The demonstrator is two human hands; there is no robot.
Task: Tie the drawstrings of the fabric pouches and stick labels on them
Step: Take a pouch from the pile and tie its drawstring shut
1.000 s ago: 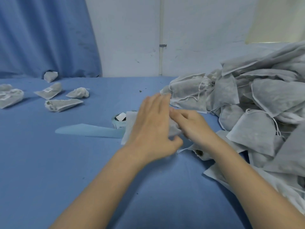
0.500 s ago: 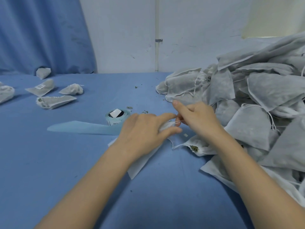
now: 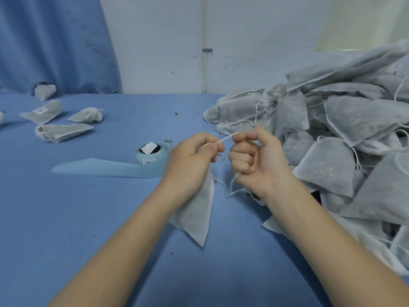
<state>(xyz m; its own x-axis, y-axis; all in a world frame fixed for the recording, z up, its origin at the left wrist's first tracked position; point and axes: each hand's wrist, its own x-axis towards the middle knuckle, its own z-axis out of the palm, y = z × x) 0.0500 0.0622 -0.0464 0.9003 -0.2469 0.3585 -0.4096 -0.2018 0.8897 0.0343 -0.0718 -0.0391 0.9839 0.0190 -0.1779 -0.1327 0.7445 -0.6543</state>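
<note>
**Basically: drawstring mid-pull, several ways to lose it**

Biggest thing first: heap of untied pouches (image 3: 332, 134) sits just right of the right hand's grip, touching the right forearm. Loose strings stick out all over it. Risk: a wide pull outward by the right hand snags a neighbour's string or drags the heap edge onto the work.

Blue table cloth (image 3: 88, 218) below the grip is soft and carries scattered crumbs of filling. If the neck isn't cinched before the pouch tips, more spills there.

Pouch in hand (image 3: 197, 209) hangs down from the left grip, its bottom corner near or on the cloth, can't tell which. Left hand (image 3: 190, 158) is clamped around the gathered neck. Thin non-woven fabric; hard pull likely tears the channel.

Label roll (image 3: 150, 151) lies just left of the left grip, its liner tail (image 3: 106, 168) running further left. Left wrist sits right over the liner end; a wrist sweep could knock the roll or crease the liner.

Right hand (image 3: 254, 156) is fisted shut on the drawstring (image 3: 228, 137). String is taut between the two grips; slack loop trails below the right fist. Risk: thin string slips through or snaps under a jerk; trailing loop tangles into the knot.

Finished pouches (image 3: 64, 131) lie well left of both grips, one labelled. No hazard there.
</note>
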